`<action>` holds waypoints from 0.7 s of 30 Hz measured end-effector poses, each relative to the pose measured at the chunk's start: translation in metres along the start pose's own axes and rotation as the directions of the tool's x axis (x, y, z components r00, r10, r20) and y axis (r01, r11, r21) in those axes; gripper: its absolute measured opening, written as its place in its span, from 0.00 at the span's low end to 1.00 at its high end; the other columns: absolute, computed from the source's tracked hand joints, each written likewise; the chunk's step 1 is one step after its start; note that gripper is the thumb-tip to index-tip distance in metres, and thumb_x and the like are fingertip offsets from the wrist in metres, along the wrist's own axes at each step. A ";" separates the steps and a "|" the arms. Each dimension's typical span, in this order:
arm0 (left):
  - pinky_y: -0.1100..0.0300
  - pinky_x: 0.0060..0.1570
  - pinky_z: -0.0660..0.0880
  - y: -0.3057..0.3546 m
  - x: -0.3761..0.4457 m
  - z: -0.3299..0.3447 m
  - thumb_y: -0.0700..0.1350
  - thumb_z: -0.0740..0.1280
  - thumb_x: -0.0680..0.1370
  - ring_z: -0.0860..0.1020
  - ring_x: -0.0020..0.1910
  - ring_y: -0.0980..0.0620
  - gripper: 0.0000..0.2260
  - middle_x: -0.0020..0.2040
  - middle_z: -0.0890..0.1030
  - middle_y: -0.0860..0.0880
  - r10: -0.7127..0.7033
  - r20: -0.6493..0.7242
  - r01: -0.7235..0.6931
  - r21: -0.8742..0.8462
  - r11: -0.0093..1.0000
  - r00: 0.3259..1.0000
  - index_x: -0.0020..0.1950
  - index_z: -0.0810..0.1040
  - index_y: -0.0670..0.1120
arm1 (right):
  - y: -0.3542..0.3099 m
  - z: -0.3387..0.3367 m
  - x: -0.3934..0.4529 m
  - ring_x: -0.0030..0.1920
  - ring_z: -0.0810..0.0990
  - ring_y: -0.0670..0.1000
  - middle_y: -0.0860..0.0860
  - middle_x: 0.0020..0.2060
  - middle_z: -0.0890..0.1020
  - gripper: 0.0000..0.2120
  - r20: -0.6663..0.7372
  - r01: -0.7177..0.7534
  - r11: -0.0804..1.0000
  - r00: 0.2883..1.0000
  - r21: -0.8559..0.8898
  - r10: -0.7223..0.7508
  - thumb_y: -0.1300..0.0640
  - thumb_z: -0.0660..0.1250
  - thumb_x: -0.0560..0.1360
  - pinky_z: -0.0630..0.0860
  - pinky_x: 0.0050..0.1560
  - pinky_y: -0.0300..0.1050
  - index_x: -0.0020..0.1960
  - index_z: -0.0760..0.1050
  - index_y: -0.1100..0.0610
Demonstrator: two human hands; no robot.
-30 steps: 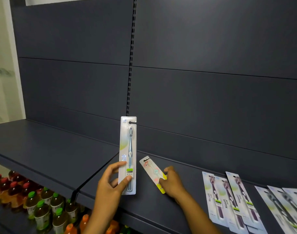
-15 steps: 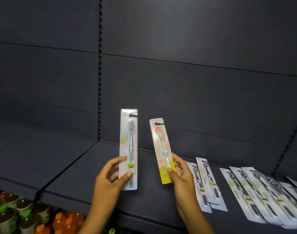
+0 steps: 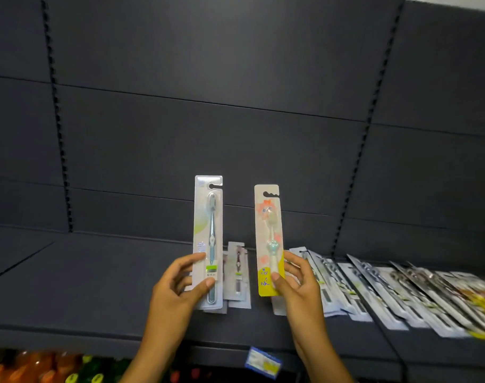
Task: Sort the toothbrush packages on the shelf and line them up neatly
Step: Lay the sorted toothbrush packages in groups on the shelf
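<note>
here, two toothbrush packages are held up in front of the dark shelf back, one per hand. the left hand (image 3: pixel 177 288) grips the blue toothbrush package (image 3: pixel 209 239) at its lower end, thumb across the front and fingers curled behind; its long axis stands upright, hang hole at 12 o'clock, brush head up, handle down toward 6 o'clock. the right hand (image 3: pixel 296 286) pinches the pink-and-yellow toothbrush package (image 3: pixel 269 239) by its yellow bottom end, thumb on the front, fingers behind; it too runs along the 12-to-6 line, top leaning a touch toward 11 o'clock, with the brush head up. this second pack is the shorter of the two, and the pair are side by side but apart. on the dark shelf (image 3: pixel 97 286), a small stack of packages (image 3: pixel 238 272) lies flat between and behind the two held packs, long axes pointing from 6 to 12 o'clock; how many are in it cannot be told. from the right hand out toward 3 o'clock runs an overlapping row of packages (image 3: pixel 387 294), tops slanting toward 11 o'clock, blurred and too many to count. at 6 o'clock a price tag (image 3: pixel 263 360) sits on the shelf edge, and at 7 o'clock bottles (image 3: pixel 42 369) with orange and green caps show below.
</note>
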State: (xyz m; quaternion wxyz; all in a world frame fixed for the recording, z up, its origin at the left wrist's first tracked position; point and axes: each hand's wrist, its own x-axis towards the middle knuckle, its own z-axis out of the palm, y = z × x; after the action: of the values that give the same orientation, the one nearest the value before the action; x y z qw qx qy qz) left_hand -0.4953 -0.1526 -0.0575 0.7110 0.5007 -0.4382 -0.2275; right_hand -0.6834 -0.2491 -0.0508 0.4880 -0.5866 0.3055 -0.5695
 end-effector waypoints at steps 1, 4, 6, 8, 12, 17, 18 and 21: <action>0.59 0.47 0.81 0.001 -0.006 0.018 0.36 0.74 0.71 0.83 0.51 0.52 0.18 0.54 0.83 0.55 0.002 0.013 -0.002 0.002 1.000 1.000 0.58 0.80 0.51 | -0.003 -0.019 -0.001 0.53 0.83 0.49 0.52 0.54 0.83 0.17 -0.008 -0.013 1.000 1.000 0.008 0.013 0.68 0.68 0.76 0.81 0.47 0.42 0.60 0.75 0.53; 0.65 0.47 0.79 0.005 -0.026 0.069 0.36 0.75 0.71 0.82 0.52 0.54 0.18 0.55 0.83 0.57 0.029 0.023 -0.029 0.006 1.000 0.999 0.57 0.81 0.52 | -0.010 -0.074 -0.007 0.52 0.84 0.50 0.52 0.52 0.84 0.17 -0.019 -0.020 1.000 1.000 0.006 0.020 0.68 0.68 0.76 0.80 0.44 0.40 0.60 0.74 0.53; 0.67 0.48 0.77 0.008 -0.039 0.102 0.36 0.75 0.71 0.81 0.53 0.57 0.18 0.55 0.82 0.59 0.042 0.035 -0.043 0.014 0.999 0.998 0.57 0.81 0.52 | -0.013 -0.107 -0.011 0.52 0.84 0.48 0.51 0.53 0.84 0.17 -0.029 -0.021 1.000 0.999 -0.019 0.020 0.68 0.68 0.76 0.80 0.44 0.39 0.61 0.74 0.52; 0.72 0.46 0.75 0.010 -0.051 0.131 0.35 0.74 0.71 0.80 0.52 0.61 0.18 0.53 0.82 0.62 0.033 0.059 -0.033 -0.002 0.999 0.998 0.57 0.81 0.51 | -0.016 -0.137 -0.014 0.51 0.84 0.45 0.50 0.52 0.83 0.17 -0.042 -0.028 0.999 0.999 -0.034 0.026 0.67 0.68 0.76 0.79 0.43 0.38 0.61 0.73 0.53; 0.76 0.48 0.73 0.009 -0.067 0.182 0.36 0.74 0.72 0.78 0.52 0.65 0.18 0.52 0.82 0.63 0.029 0.103 -0.030 0.010 0.999 0.994 0.57 0.81 0.53 | -0.022 -0.189 -0.017 0.49 0.84 0.45 0.50 0.51 0.84 0.17 -0.079 -0.049 0.997 0.996 -0.052 0.045 0.69 0.68 0.76 0.79 0.42 0.37 0.61 0.73 0.55; 0.73 0.45 0.74 0.002 -0.065 0.235 0.37 0.75 0.71 0.79 0.51 0.62 0.18 0.52 0.81 0.62 0.002 0.151 -0.007 0.032 0.999 0.988 0.57 0.81 0.53 | -0.025 -0.239 -0.010 0.48 0.84 0.44 0.51 0.51 0.83 0.18 -0.137 -0.055 0.996 0.990 -0.072 0.045 0.69 0.68 0.75 0.79 0.41 0.36 0.61 0.73 0.55; 0.74 0.45 0.74 -0.001 -0.063 0.245 0.37 0.75 0.71 0.78 0.52 0.63 0.18 0.53 0.81 0.63 0.004 0.163 -0.010 0.039 0.999 0.987 0.57 0.81 0.52 | -0.025 -0.248 -0.007 0.48 0.84 0.44 0.51 0.51 0.83 0.18 -0.148 -0.055 0.995 0.988 -0.079 0.043 0.69 0.68 0.75 0.79 0.41 0.35 0.61 0.73 0.54; 0.72 0.46 0.74 -0.014 -0.054 0.272 0.41 0.76 0.71 0.77 0.52 0.62 0.18 0.53 0.81 0.63 -0.021 0.190 0.007 0.074 0.997 0.981 0.57 0.81 0.56 | -0.023 -0.271 0.004 0.48 0.84 0.43 0.49 0.50 0.84 0.18 -0.189 -0.055 0.995 0.981 -0.080 0.039 0.68 0.69 0.75 0.79 0.41 0.35 0.61 0.73 0.54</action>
State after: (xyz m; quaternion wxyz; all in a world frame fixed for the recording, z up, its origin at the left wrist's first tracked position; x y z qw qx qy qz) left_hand -0.7524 -0.2567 -0.0606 0.6451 0.5055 -0.5089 -0.2633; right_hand -0.9494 -0.3063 -0.0618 0.4453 -0.5432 0.3878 -0.5968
